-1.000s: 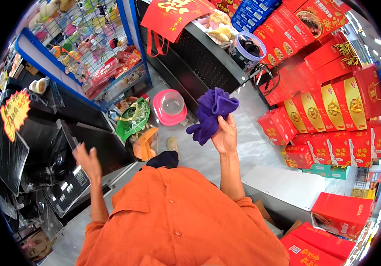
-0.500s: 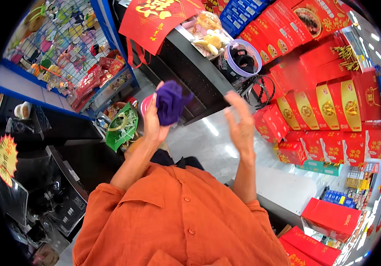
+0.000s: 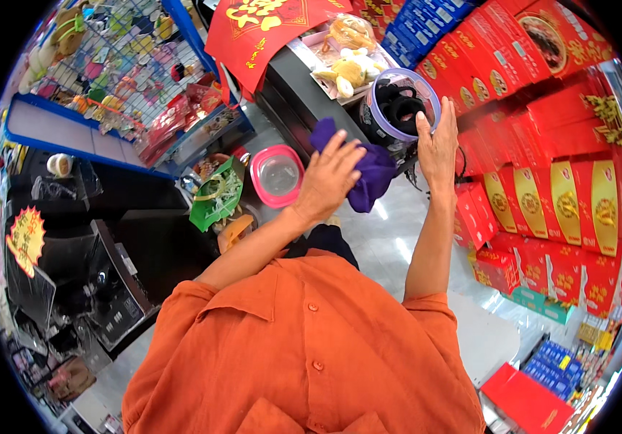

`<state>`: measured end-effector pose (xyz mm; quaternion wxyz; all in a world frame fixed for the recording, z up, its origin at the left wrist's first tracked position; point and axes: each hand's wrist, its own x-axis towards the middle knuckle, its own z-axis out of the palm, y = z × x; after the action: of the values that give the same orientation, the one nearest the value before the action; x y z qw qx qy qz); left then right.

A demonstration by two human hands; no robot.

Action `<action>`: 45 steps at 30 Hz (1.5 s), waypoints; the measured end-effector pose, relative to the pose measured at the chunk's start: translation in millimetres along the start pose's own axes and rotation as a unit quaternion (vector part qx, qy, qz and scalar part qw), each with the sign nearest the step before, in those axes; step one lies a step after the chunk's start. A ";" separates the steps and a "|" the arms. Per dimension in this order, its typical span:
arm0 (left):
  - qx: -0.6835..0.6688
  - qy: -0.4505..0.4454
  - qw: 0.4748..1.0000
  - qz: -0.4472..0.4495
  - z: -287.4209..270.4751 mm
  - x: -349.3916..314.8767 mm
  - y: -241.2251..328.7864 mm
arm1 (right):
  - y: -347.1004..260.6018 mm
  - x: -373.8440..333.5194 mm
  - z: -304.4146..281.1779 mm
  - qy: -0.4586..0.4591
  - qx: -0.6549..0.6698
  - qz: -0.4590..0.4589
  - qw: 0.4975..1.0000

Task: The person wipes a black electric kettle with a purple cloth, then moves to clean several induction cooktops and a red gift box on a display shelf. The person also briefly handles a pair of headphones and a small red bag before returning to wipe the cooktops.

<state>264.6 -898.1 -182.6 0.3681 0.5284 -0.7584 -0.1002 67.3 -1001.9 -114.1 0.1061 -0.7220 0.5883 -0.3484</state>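
the left hand (image 3: 329, 177) gripped a purple cloth (image 3: 369, 173); the right hand (image 3: 437, 141), fingers open, touched a clear tub (image 3: 397, 108) holding dark items.

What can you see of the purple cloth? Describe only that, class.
The purple cloth is a soft, crumpled bundle of deep purple fabric, plain as far as shows. The left hand grips it from above, fingers spread over it, so part is hidden; a loose end hangs down below the hand. It is held up in the air beside the right hand, just below a round tub with a lilac rim.
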 end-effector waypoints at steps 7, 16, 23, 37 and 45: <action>-0.037 0.193 0.965 -0.171 -1.3 41.7 -36.3 | 23.4 6.5 6.0 -0.038 0.058 -0.052 0.996; 0.062 0.250 0.920 -0.297 -4.4 86.3 -100.0 | 30.5 15.2 -6.8 -0.078 0.118 -0.068 0.988; 0.108 0.242 0.931 -0.251 7.5 76.6 -69.7 | 40.2 35.4 -15.0 -0.126 0.154 -0.049 0.979; -0.049 0.155 0.943 -0.289 31.9 11.2 61.8 | 47.3 61.3 2.5 -0.063 0.149 -0.096 0.982; -0.053 0.201 0.930 -0.304 39.4 16.1 52.4 | 50.5 67.7 2.2 -0.079 0.171 -0.097 0.977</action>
<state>197.6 -899.5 -174.9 0.4922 0.7224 -0.4654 -0.1387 33.9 -1079.4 -118.5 0.2398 -0.7718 0.4374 -0.3943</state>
